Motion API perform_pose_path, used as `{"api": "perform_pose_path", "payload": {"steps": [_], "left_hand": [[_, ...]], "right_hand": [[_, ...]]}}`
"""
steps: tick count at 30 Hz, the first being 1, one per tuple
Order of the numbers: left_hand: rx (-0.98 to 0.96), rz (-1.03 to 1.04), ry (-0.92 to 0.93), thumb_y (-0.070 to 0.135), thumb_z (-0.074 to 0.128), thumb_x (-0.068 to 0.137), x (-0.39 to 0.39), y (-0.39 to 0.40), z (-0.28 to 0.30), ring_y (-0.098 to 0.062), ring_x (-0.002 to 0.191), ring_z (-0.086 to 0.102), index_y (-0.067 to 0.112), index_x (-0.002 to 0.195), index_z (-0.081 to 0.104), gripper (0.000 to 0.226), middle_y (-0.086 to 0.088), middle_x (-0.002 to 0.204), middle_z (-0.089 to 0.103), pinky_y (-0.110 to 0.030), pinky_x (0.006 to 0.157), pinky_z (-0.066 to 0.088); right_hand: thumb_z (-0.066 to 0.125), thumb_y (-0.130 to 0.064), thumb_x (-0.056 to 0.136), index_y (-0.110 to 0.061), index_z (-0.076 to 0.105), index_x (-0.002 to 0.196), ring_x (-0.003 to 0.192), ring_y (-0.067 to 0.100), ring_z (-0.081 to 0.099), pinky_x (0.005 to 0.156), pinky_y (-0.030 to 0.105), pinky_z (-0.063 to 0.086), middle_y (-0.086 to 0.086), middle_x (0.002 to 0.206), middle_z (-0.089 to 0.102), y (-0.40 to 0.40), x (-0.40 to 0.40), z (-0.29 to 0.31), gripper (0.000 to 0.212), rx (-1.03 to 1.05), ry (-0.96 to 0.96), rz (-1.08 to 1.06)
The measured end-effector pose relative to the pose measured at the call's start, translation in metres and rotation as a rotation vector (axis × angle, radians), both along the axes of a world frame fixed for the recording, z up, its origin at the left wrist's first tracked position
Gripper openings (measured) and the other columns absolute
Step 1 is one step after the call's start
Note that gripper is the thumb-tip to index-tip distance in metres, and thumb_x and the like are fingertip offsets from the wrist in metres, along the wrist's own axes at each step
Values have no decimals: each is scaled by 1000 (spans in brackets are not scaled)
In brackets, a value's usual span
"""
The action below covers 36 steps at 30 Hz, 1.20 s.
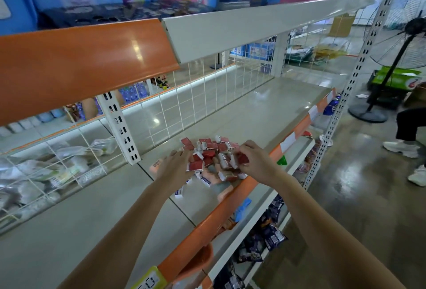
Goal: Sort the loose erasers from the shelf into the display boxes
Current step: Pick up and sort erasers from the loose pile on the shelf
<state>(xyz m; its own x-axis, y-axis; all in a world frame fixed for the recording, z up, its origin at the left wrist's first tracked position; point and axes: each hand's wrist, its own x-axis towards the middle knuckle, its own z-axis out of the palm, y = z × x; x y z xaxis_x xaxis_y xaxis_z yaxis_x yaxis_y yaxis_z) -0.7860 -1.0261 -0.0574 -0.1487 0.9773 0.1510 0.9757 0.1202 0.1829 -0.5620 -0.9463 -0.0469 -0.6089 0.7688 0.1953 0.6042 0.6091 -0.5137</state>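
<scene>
A heap of small red-sleeved erasers [208, 148] lies on the grey shelf [253, 113] near its orange front edge. A few white erasers with blue print [180, 193] lie loose in front of the heap. My left hand [175, 166] rests against the heap's left side with fingers extended. My right hand [252, 158] pinches a red eraser [242, 158] at the heap's right side. A pale orange display box [224, 190] shows partly beneath the heap, and another pale orange box edge [154, 166] sits left of my left hand.
A white wire grid [207, 95] backs the shelf, and an upright post [119, 127] stands just left of the heap. Plastic-bagged goods [46, 173] fill the left bay. Packets sit on lower shelves [265, 238]. A standing fan [396, 53] and a person's legs [408, 132] are at right.
</scene>
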Motion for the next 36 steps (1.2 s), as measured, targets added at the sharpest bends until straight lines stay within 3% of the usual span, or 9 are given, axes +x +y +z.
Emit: {"api": "perform_pose_path", "payload": {"steps": [4,9,15,17,19,22,25,31,36], "left_hand": [[128,-14,-68,27,65,84,5,-18,0,-22,113,45,15,115,55,34,-2,117,58,-30,88,37],[282,-10,-282,24,69,82,9,-59,4,-17,103,50,24,106,63,25,6,108,59,-25,84,39],[290,143,-515,29,55,92,12,-114,14,-1,84,55,22,102,66,17,11,95,62,-7,69,38],[274,204,-604,26,54,92,7,-132,15,-1,81,57,24,96,67,13,11,89,65,-5,64,38],[255,252,-677,23,55,92,1,-152,16,-6,75,57,31,87,66,14,14,80,66,-8,60,38],[259,346,-788,20,56,92,-10,-187,15,-14,71,54,36,78,63,23,5,73,65,-14,59,36],[277,433,-855,18,55,92,-24,-225,16,-19,69,51,33,75,66,25,-2,72,62,-29,66,37],[399,583,-915,13,58,90,-56,-315,23,-2,56,47,32,63,70,35,10,56,56,-22,61,37],[473,663,-851,21,60,90,-86,-412,31,-3,55,46,39,69,70,30,9,56,56,-24,61,37]], "right_hand": [[66,-3,79,-13,61,118,96,5,45,79,8,31,-8,105,43,-18,-1,2,41,10,79,54],[67,-11,83,-18,60,116,100,7,54,88,16,44,-4,113,57,-48,-7,10,34,-47,169,131],[61,-21,90,-15,65,111,65,-6,57,62,10,44,-14,75,60,-83,-22,18,22,-195,280,186],[59,-23,91,-16,65,112,69,1,63,74,19,52,-7,78,67,-92,-32,16,23,-298,291,206],[60,-22,90,-13,66,110,73,4,68,86,26,51,-5,83,71,-102,-46,11,22,-368,334,239],[61,-13,89,-7,67,103,73,10,70,70,19,54,4,84,70,-124,-69,9,17,-616,443,305],[60,-6,88,-2,66,98,71,15,69,69,22,57,9,79,67,-150,-96,9,12,-820,487,366],[62,-8,88,-10,68,87,61,14,65,62,25,57,5,67,67,-218,-152,12,6,-869,430,469],[61,-13,89,-15,68,88,64,2,61,59,19,50,-1,75,67,-298,-200,16,7,-780,321,619]]}}
